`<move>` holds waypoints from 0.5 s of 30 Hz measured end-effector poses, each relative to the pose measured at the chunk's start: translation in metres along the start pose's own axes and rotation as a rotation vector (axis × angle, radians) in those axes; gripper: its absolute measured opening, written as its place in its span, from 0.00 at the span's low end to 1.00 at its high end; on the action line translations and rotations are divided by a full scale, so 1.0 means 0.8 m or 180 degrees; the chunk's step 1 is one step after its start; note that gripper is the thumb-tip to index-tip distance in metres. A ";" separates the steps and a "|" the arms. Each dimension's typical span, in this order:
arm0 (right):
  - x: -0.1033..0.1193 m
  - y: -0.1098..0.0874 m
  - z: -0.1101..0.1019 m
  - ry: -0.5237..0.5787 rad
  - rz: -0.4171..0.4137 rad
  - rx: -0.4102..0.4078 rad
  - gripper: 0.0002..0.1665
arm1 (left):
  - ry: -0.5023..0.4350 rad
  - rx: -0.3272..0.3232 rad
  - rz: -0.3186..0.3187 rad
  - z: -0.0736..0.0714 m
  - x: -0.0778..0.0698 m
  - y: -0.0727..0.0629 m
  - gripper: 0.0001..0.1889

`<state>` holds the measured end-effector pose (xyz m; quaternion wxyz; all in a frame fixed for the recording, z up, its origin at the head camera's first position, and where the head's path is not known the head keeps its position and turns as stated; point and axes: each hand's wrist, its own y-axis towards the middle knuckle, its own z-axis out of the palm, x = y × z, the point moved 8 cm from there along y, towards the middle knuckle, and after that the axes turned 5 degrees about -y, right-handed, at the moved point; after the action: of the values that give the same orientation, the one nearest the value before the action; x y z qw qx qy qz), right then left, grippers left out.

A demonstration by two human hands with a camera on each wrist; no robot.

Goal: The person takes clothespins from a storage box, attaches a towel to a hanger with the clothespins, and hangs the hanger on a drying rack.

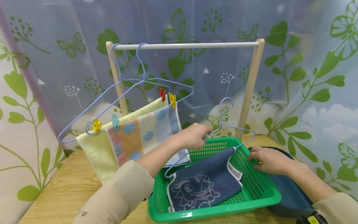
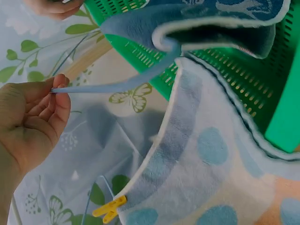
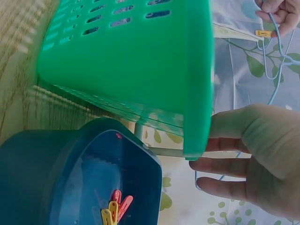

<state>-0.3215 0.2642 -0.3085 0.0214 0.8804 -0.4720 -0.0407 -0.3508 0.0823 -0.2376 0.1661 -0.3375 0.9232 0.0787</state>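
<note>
My left hand (image 1: 195, 136) pinches one arm of a light blue clothes hanger (image 1: 220, 121) between thumb and fingers. Over the hanger's lower part lies a dark blue towel (image 1: 205, 180) with a white-line cartoon face, inside a green basket (image 1: 218, 214). My right hand (image 1: 269, 160) is at the basket's right rim, its fingers extended and overlapping the rim in the right wrist view. Below that hand stands a dark blue tub (image 3: 70, 187) with several red and yellow clothespins (image 3: 114, 208) in it.
A wooden rack with a white rod (image 1: 187, 45) stands behind the basket. Two hangers on it carry a yellow towel (image 1: 95, 152) and a dotted patchwork towel (image 1: 148, 130), fastened with clothespins (image 1: 172, 100). The wooden table (image 1: 56, 186) extends to the left.
</note>
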 end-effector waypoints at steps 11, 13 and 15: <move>0.002 0.000 -0.001 -0.0101 -0.0064 -0.0065 0.10 | 0.0093 -0.0271 -0.0171 -0.018 0.017 -0.023 0.16; 0.003 -0.001 0.000 -0.0128 -0.0070 -0.0082 0.10 | 0.0028 -0.0283 -0.0254 -0.018 0.023 -0.028 0.12; 0.003 -0.001 0.000 -0.0150 -0.0065 -0.0090 0.10 | -0.0088 -0.0223 -0.0355 -0.015 0.031 -0.033 0.11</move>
<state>-0.3194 0.2624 -0.3088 0.0223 0.8836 -0.4627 -0.0683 -0.3542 0.0442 -0.2359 0.1710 -0.3928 0.8973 0.1062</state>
